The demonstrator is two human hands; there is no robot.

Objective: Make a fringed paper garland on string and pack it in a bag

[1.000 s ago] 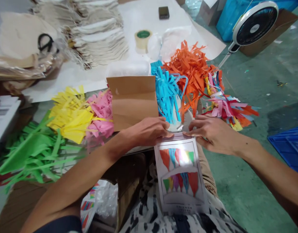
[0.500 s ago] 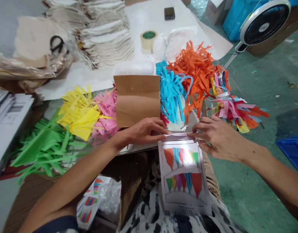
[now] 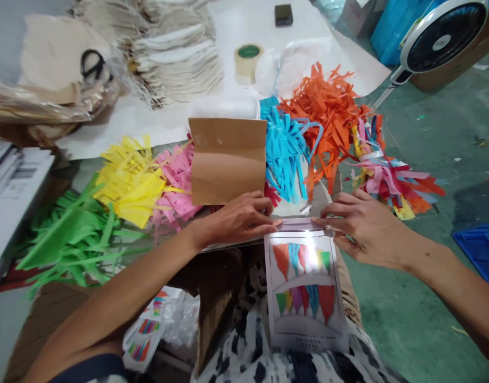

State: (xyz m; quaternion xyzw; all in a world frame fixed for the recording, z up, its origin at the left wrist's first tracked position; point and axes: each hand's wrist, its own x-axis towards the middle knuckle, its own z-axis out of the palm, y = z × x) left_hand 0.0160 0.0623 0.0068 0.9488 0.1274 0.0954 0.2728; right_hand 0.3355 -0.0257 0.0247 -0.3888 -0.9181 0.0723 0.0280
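Observation:
A glossy printed card (image 3: 306, 332) with pictures of coloured tassel bunting hangs from the table's front edge over my lap, its lettering upside down to me. Along its top runs a narrow pale strip, flat like a fold or flap. My left hand (image 3: 246, 218) pinches the strip's left end with closed fingers. At the right end, the bent fingers of my right hand (image 3: 356, 226) press and grip it too. Just beyond my left hand, a creased brown paper piece (image 3: 228, 165) lies over red strips, which show only at its edges.
Cut paper bundles lie across the table: green (image 3: 69, 239), yellow (image 3: 128, 183), pink (image 3: 176, 175), blue (image 3: 284, 154) and orange (image 3: 328, 111). A mixed tassel (image 3: 396, 178) is at right. Behind are a tape roll (image 3: 247, 66), stacked pale bags (image 3: 180, 64) and a fan (image 3: 444, 40).
The view has shifted slightly, so most things sit a little further right and higher. Both hands keep their hold on the card's top strip.

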